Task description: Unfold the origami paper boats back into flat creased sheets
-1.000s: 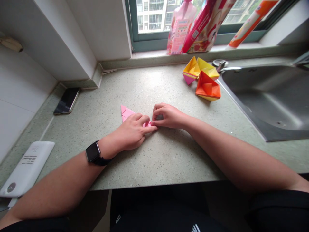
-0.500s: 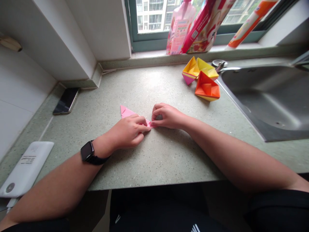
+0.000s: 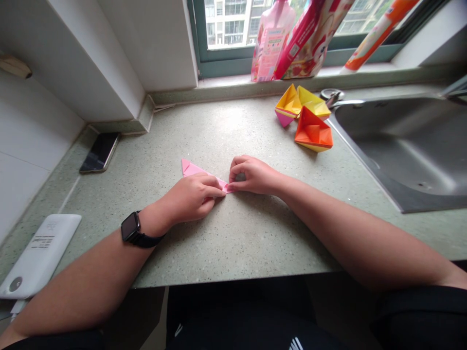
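Observation:
A piece of folded pink origami paper [image 3: 190,168] lies on the counter in front of me, its pointed left end showing. My left hand [image 3: 191,197], with a black watch at its wrist, rests over the middle of the paper, its bent fingers pressing it down near the right tip. At that tip, my right hand [image 3: 251,176] pinches the paper between thumb and curled fingers. Part of the paper is hidden beneath my left hand. Farther back on the right sit folded paper pieces: a red-orange one [image 3: 314,131] and yellow ones [image 3: 292,103].
A metal sink [image 3: 397,201] is set into the speckled counter [image 3: 219,243] on the right. A phone [image 3: 100,152] and a white power bank [image 3: 45,253] with a cable lie on the left. Pouches [image 3: 272,53] and an orange-white tube [image 3: 375,39] stand by the window.
My left hand has slid slightly to the left along the paper, baring a bit more of its upper edge and right tip. My right hand stays in place.

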A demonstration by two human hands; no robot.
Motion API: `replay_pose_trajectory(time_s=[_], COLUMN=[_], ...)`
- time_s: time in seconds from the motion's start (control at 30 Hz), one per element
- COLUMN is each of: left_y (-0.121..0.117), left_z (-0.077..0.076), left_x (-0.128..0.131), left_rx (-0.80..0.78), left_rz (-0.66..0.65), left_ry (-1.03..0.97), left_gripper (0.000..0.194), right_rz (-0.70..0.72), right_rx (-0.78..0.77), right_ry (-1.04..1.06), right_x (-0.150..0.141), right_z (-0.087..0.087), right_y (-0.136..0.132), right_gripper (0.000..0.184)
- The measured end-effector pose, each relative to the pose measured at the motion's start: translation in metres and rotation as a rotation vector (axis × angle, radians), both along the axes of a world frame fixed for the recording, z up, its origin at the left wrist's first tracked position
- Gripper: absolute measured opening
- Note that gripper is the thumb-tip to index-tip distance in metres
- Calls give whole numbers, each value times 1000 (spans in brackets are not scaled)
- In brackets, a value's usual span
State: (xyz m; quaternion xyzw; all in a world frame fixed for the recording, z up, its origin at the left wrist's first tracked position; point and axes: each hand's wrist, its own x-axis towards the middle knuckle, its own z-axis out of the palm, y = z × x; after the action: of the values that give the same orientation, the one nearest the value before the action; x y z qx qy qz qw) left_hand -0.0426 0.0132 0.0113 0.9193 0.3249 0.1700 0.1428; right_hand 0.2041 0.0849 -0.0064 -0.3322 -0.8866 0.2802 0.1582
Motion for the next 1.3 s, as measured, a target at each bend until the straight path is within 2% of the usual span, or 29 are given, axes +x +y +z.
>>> replay_pose_trajectory(time_s=[0.43, 0.77, 1.3], left_y=[2, 4, 4], left_z=[0, 1, 0], left_x=[-1, -4, -3], left_rx=[8, -25, -42], left_rz=[0, 21, 10], left_ry=[-18, -66, 5], left_gripper=[29, 35, 39], right_rz=[7, 17, 0], right_rx=[5, -19, -19], right_ry=[18, 23, 10], right_x=[1, 1, 0], right_z=[-1, -1, -2], right_y=[-1, -2, -1], right_gripper=[16, 13, 11])
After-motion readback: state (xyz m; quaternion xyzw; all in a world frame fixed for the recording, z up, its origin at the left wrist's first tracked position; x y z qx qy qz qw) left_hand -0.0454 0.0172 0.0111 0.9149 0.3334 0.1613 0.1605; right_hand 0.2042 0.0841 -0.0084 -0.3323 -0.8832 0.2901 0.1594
